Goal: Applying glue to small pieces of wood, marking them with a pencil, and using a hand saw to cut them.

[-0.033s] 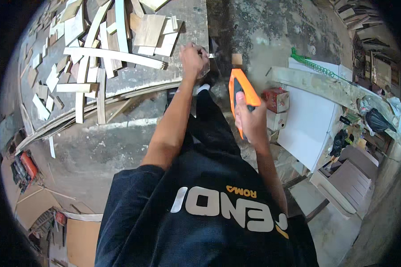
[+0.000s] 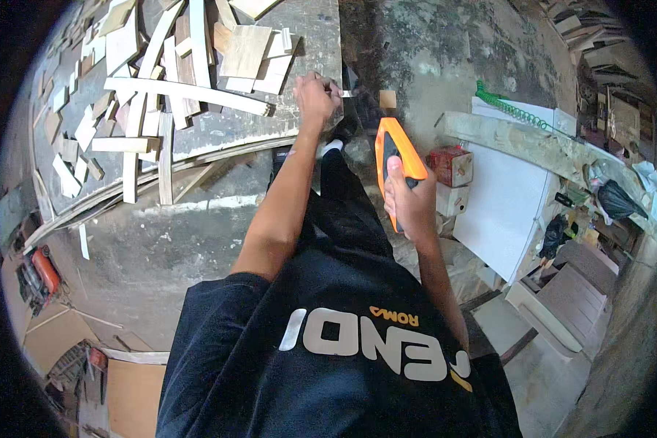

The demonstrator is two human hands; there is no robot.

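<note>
At the right edge of the wooden work table (image 2: 299, 120), my left hand (image 2: 317, 101) is closed and pressed down. The pale tip of a small piece of wood (image 2: 346, 93) pokes out past its fingers, over the edge; the hand covers the rest. My right hand (image 2: 410, 201) is wrapped round the orange and black handle of a handsaw (image 2: 405, 148), thumb on top, a little right of the table. Its blade is hard to make out against the dark floor. Near the left hand lie a square wood offcut (image 2: 246, 51) and a long pale strip (image 2: 190, 95).
Many wood offcuts and strips (image 2: 144, 146) cover the table's left part. On the floor lies a small tan block (image 2: 387, 99). To the right are a red box (image 2: 451, 166), a white panel (image 2: 500, 208), a plank (image 2: 504, 131) and a green coiled hose (image 2: 515, 109).
My right hand and the handsaw have shifted slightly toward me. The left hand stays closed at the table edge.
</note>
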